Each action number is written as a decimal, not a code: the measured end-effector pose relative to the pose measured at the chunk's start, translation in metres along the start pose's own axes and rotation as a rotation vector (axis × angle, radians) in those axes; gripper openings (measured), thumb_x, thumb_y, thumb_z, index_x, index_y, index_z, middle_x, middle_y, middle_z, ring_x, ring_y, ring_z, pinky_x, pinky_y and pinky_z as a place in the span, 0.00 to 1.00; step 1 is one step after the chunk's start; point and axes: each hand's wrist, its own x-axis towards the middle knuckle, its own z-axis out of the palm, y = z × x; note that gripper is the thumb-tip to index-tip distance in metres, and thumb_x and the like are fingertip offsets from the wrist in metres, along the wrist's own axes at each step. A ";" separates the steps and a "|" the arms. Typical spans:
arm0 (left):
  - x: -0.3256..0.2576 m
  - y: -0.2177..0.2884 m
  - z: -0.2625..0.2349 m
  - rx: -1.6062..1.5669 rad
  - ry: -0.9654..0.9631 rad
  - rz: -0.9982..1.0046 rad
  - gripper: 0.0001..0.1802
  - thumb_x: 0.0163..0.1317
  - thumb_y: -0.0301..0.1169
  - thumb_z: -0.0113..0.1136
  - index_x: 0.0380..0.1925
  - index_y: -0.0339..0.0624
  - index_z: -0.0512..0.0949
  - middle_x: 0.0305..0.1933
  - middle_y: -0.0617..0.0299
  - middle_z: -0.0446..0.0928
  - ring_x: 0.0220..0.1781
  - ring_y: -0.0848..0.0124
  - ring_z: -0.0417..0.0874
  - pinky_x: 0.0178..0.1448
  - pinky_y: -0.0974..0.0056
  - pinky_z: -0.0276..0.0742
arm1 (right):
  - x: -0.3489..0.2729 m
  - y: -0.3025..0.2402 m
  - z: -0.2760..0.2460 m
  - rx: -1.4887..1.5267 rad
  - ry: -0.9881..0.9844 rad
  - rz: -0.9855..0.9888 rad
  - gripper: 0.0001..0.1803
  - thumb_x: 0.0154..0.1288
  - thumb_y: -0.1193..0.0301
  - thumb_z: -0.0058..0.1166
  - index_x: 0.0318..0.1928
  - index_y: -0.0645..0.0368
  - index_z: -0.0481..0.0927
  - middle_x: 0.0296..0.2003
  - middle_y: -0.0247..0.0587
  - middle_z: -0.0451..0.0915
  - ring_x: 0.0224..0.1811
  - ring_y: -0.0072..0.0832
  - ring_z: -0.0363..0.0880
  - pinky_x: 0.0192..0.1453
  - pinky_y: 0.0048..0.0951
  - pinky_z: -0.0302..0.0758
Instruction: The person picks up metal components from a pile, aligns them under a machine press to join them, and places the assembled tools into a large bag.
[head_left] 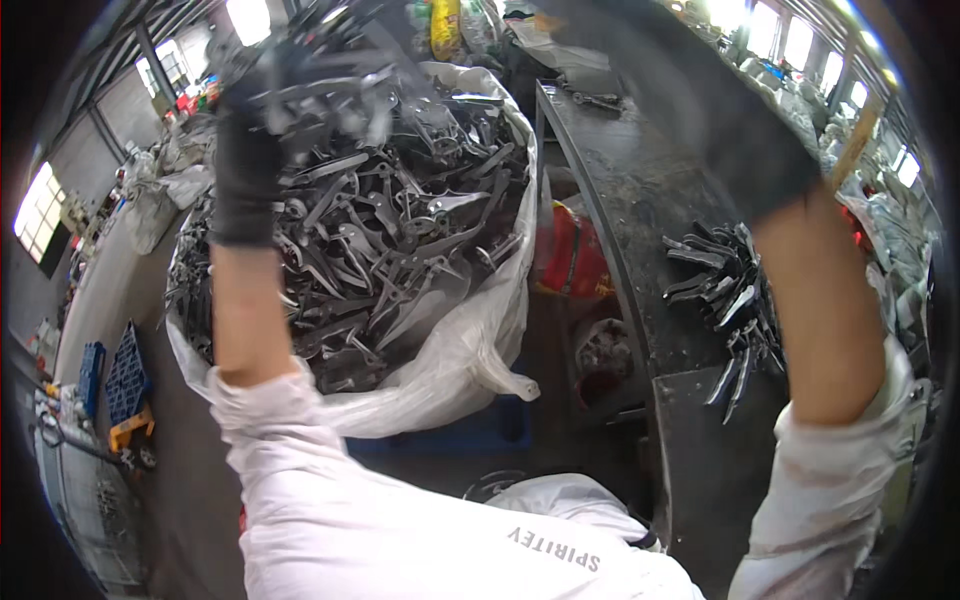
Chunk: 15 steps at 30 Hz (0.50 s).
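Metal parts [400, 240] fill a big white sack [470, 350]; gloved left hand [265, 100] clutches a blurry bunch above it. Right hand [720, 110] is raised over the dark surface [625, 200], can't tell its grip.

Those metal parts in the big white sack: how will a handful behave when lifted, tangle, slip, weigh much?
The metal parts look like rigid, curved handle shapes heaped crosswise, so a handful probably snags its neighbours. Bare metal suggests heavy for its size. The left hand, gloved, seems to lift a blurred bunch; loose pieces may slip out.
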 end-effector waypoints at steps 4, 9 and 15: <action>-0.034 -0.087 -0.172 -0.237 0.451 -0.721 0.14 0.68 0.48 0.65 0.42 0.52 0.84 0.34 0.66 0.80 0.31 0.70 0.79 0.48 0.59 0.81 | -0.106 0.043 0.070 -0.207 0.372 0.490 0.36 0.69 0.65 0.65 0.73 0.66 0.68 0.68 0.56 0.74 0.71 0.44 0.73 0.76 0.40 0.68; -0.061 -0.145 -0.161 -0.087 0.483 -0.817 0.23 0.76 0.38 0.58 0.67 0.43 0.77 0.58 0.59 0.81 0.58 0.69 0.81 0.60 0.63 0.82 | -0.376 0.072 0.130 -0.609 0.528 1.153 0.42 0.67 0.61 0.67 0.76 0.60 0.65 0.75 0.58 0.64 0.78 0.48 0.63 0.79 0.42 0.62; -0.083 -0.180 -0.179 1.149 -0.291 0.055 0.45 0.73 0.58 0.54 0.77 0.35 0.60 0.74 0.46 0.68 0.71 0.52 0.72 0.74 0.45 0.69 | -0.425 0.079 0.179 -0.547 0.528 1.250 0.36 0.69 0.57 0.61 0.74 0.55 0.68 0.67 0.57 0.72 0.66 0.55 0.73 0.68 0.47 0.73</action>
